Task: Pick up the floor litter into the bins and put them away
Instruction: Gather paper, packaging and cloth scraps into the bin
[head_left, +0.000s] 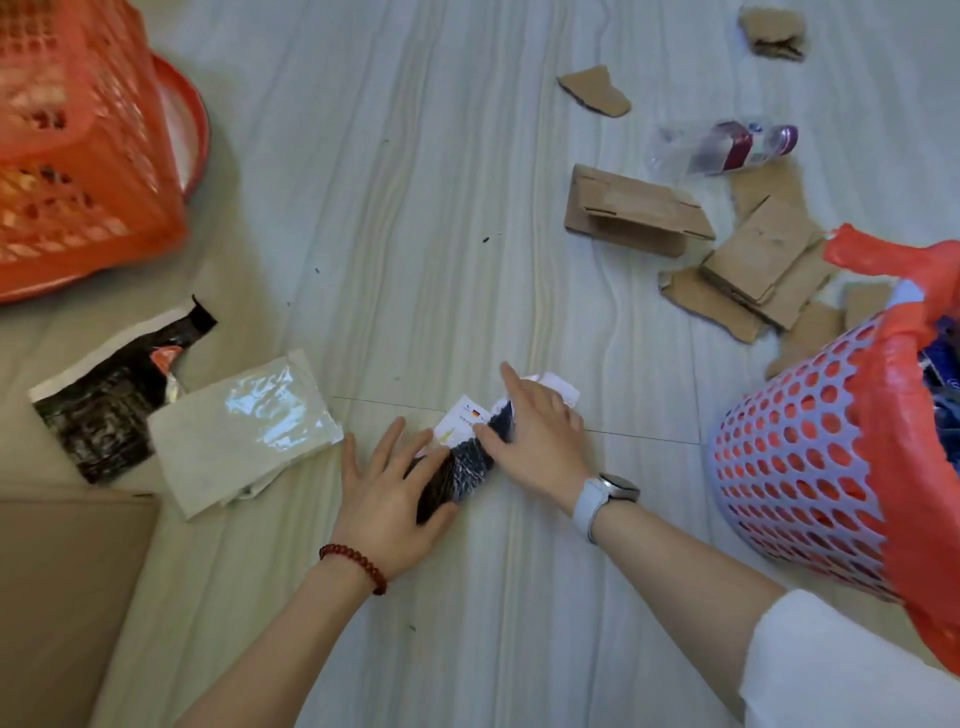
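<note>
- Down on the pale striped floor (415, 208), I see both of my hands on one piece of litter, a dark crinkly plastic wrapper with a white paper label (470, 457).
- My left hand (389, 499) lies flat with its fingers spread out. Its thumb side presses on the near end of the wrapper. It is not gripping.
- My right hand (535, 431) covers the far end of the wrapper. The thumb and fingers pinch the edge by the white label.
- I wear a red bead bracelet (353, 564) on my left wrist and a white watch (605, 496) on my right wrist.
- Just left of my left hand lies a grey plastic mailer bag (244, 431). A torn black and white bag (109, 400) lies beside it, and they overlap a little.
- On my right stands a lilac plastic bin with round holes (789, 467), lined with a red plastic bag (914, 415). Some litter is already inside it.
- At the top left sits an orange plastic basket (78, 156).
- Far from my hands, at the top right, lie brown torn cardboard pieces (639, 213) and a clear squashed plastic bottle (722, 145). They are still on the floor.
- At the bottom left I see the flat corner of a brown box (62, 597).
</note>
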